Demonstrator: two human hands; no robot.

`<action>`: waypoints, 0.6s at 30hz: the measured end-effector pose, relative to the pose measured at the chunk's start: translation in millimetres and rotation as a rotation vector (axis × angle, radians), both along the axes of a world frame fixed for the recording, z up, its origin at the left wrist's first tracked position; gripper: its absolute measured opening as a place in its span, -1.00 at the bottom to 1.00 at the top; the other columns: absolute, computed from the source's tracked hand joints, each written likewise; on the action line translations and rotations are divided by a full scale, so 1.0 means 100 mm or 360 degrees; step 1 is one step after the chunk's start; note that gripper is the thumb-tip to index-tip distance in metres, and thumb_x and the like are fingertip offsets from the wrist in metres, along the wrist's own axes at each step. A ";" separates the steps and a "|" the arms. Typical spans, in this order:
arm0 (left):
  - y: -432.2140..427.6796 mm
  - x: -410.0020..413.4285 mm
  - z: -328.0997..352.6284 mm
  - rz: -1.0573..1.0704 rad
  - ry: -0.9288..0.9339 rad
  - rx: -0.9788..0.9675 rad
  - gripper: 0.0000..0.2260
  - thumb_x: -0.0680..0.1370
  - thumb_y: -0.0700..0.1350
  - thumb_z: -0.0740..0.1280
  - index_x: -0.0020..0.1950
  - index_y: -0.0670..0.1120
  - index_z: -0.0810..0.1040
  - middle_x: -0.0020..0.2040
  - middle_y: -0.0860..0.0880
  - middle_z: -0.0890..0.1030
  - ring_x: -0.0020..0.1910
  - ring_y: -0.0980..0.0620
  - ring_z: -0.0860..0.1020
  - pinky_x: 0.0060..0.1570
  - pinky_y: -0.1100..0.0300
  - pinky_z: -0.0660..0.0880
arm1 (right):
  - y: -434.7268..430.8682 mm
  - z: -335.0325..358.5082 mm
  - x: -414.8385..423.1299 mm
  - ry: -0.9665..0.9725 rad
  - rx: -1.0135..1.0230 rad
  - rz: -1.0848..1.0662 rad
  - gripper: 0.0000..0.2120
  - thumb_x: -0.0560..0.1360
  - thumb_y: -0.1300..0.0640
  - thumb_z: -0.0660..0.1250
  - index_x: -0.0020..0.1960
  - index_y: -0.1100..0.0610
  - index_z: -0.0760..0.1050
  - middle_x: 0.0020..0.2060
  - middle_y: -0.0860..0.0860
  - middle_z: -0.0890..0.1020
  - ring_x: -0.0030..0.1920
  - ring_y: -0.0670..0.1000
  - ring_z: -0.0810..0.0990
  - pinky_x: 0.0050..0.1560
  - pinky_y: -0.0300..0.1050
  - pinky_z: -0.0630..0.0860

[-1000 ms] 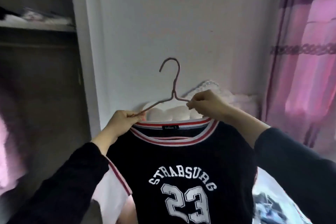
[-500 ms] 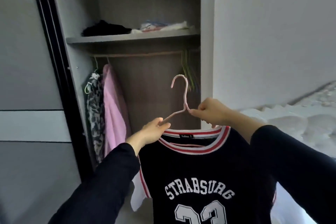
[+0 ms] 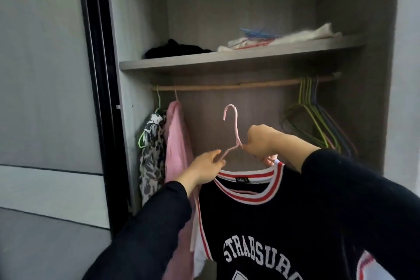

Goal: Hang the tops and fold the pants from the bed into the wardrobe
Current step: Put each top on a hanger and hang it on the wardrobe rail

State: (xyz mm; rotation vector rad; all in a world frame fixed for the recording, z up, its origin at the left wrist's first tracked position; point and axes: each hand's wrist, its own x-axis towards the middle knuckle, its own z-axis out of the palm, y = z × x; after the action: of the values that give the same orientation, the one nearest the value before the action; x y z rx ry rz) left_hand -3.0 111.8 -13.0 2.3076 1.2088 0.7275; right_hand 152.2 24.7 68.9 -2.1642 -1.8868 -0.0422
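Head view: at the left of the open wardrobe (image 3: 136,29), a patterned top (image 3: 151,143) and a pink top (image 3: 176,141) already hang side by side from the wooden rail (image 3: 238,86). Just right of them, the left hand (image 3: 204,169) has its fingers curled round the left arm of a pink hanger (image 3: 236,129), while the right hand (image 3: 263,142) pinches the wire at the base of the hook. The black jersey (image 3: 272,223) hangs from this hanger in front of the wardrobe, its hook below the rail and not yet on it. Farther right, a bunch of empty hangers (image 3: 318,125) crowds the rail's far end. The likely trouble lies in the lift. The jersey's neck is wide and the wire thin, so tilting the hanger could let one shoulder slide off. A hook raised too far left could snag the pink top or knock its hanger. A low or angled hook might only graze the rail, dropping the jersey once both hands let go.
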 end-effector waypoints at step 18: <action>3.04 -0.50 1.41 0.0201 0.0020 0.0821 -0.57 0.62 -0.03 0.17 0.50 -0.03 0.28 0.54 -0.10 0.20 0.52 -0.10 0.12 0.44 0.05 0.15 | 2.91 0.80 -0.43 0.0019 0.0432 -0.0219 -0.76 0.58 0.10 0.25 -0.24 0.15 0.38 -0.23 0.10 0.56 -0.17 0.14 0.61 -0.16 -0.06 0.57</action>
State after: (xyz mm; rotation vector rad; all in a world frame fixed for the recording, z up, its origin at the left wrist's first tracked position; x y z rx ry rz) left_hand -52.9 415.9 127.8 2.6554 1.2984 1.1886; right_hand 109.5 316.1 149.0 -2.0962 -1.6164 -0.2937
